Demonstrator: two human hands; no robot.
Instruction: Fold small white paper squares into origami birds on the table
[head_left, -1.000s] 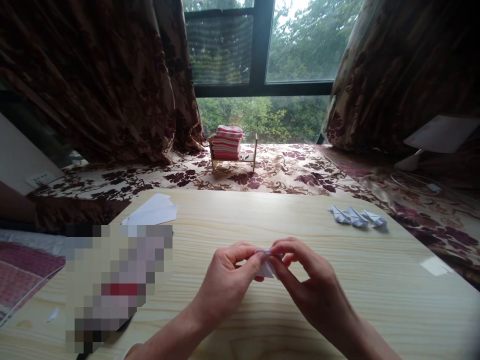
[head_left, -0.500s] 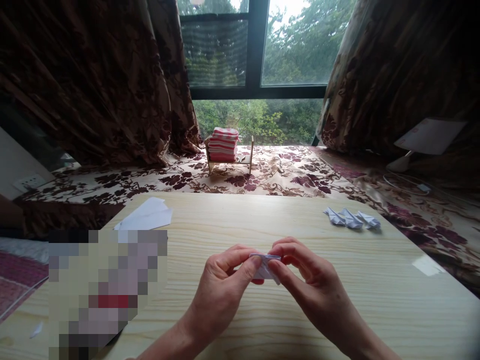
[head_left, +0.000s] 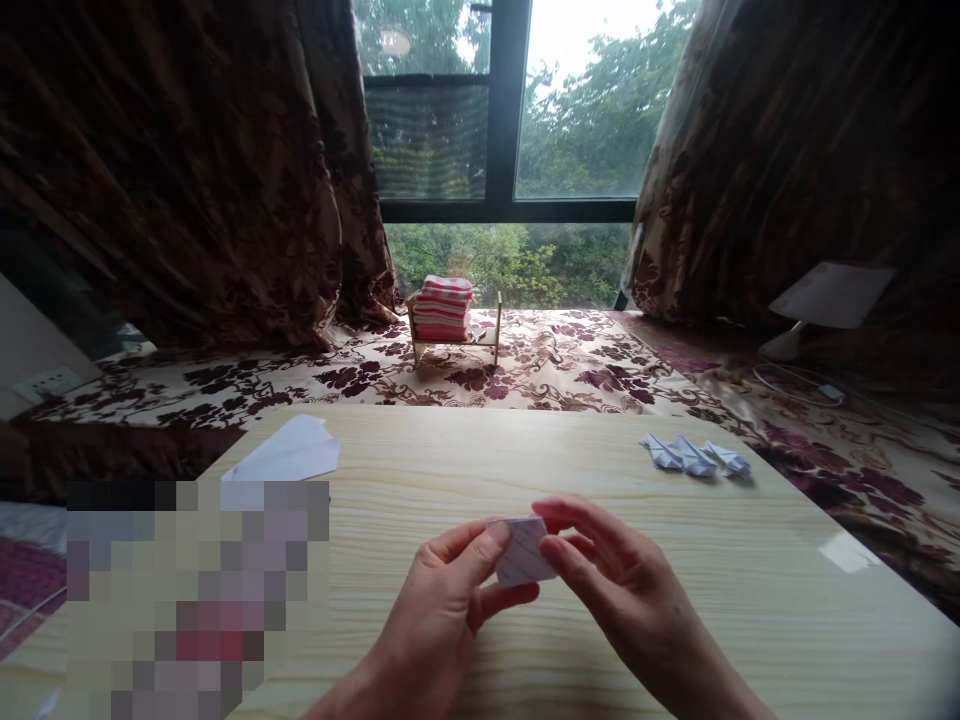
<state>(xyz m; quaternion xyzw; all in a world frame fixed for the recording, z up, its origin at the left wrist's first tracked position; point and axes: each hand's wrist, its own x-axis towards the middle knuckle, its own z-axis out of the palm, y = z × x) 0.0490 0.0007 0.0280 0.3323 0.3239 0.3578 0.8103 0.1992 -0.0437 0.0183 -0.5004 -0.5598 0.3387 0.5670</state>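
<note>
A small folded piece of white paper point(head_left: 523, 556) with faint lines is held above the table, its flat face towards me. My left hand point(head_left: 439, 590) pinches its left side, thumb on the front and fingers behind and below. My right hand point(head_left: 628, 575) is at the paper's right edge, with the thumb tip against the side and the index finger at the top right corner. Its other fingers curl behind and are partly hidden.
Several small folded paper pieces point(head_left: 694, 457) lie in a row at the table's point(head_left: 450, 455) back right. White paper sheets point(head_left: 289, 450) lie at the back left, beside a pixelated area. Beyond are a small rack with folded pink-striped cloths point(head_left: 442, 310) and a lamp point(head_left: 831, 295).
The folded paper has turned so that its flat face shows more fully. My right thumb and index finger have moved out to its right edge. The view has tilted up slightly.
</note>
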